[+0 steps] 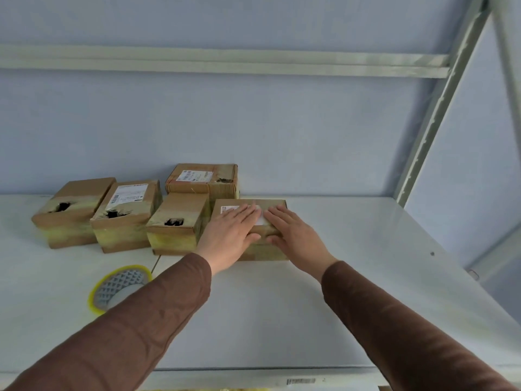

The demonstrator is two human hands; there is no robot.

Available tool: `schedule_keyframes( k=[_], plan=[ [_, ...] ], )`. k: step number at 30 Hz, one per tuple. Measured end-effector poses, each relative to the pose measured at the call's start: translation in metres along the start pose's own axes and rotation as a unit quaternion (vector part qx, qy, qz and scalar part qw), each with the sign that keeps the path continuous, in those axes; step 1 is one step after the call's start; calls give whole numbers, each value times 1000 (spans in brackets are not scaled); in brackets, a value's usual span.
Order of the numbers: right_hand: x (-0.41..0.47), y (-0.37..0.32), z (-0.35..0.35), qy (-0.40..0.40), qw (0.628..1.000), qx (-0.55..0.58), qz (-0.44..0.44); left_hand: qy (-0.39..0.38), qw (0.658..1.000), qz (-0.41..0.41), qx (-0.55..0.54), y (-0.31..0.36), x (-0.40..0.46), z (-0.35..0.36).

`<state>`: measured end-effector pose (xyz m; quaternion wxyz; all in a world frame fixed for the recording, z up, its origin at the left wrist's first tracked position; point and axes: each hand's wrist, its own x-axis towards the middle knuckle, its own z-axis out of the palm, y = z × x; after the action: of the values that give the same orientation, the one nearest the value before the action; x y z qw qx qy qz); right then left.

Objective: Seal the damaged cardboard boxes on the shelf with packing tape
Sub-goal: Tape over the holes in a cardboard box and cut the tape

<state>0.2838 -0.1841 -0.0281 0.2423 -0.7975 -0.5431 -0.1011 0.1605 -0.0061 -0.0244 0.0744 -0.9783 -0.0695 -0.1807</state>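
box: small brown cardboard box [270, 251] on white shelf [282, 306], rightmost of row
left hand [229, 235]: flat on box top, fingers straight, together
right hand [293, 235]: flat on box top, fingers straight, slightly spread
tape: yellow packing tape roll [119, 287], left-front of box
other boxes: four torn brown boxes [124, 215], left of box

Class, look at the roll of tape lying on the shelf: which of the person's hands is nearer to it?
Left. The left hand rests on the box up and right of the tape roll; the right hand rests farther right on that box.
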Motion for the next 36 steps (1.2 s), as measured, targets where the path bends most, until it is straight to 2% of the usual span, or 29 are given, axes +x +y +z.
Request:
schedule_keyframes(
  k=[6,11,16,19,21,23,25,27,32,34,36],
  plan=[
    [3,0,-4,-7,1000,-8,-1,-11,1000,-12,-15,4,3,-2],
    [18,4,-20,-83,996,-24,0,-127,981,-32,-144,-33,6,-26],
    [30,1,-11,-139,989,-51,8,-147,962,-97,-210,-38,1,-20],
    [29,1,-16,-149,987,37,39,-162,944,-124,-261,-37,6,-27],
    [25,-1,-20,-124,967,193,112,-144,908,-181,-349,-39,8,-35],
    [20,-2,-20,-71,909,347,221,-114,842,-255,-461,-42,10,-42],
    [16,-2,-21,-72,842,452,284,-118,779,-292,-542,-42,13,-48],
    [10,-3,-21,-73,815,497,288,-100,738,-313,-589,-37,14,-50],
    [-21,-14,-30,105,762,570,290,108,624,-369,-680,-9,-12,-54],
    [-38,-22,-34,140,744,585,290,130,606,-393,-679,7,-35,-52],
    [-52,-28,-33,151,746,580,290,120,596,-396,-688,19,-53,-48]
  ],
)
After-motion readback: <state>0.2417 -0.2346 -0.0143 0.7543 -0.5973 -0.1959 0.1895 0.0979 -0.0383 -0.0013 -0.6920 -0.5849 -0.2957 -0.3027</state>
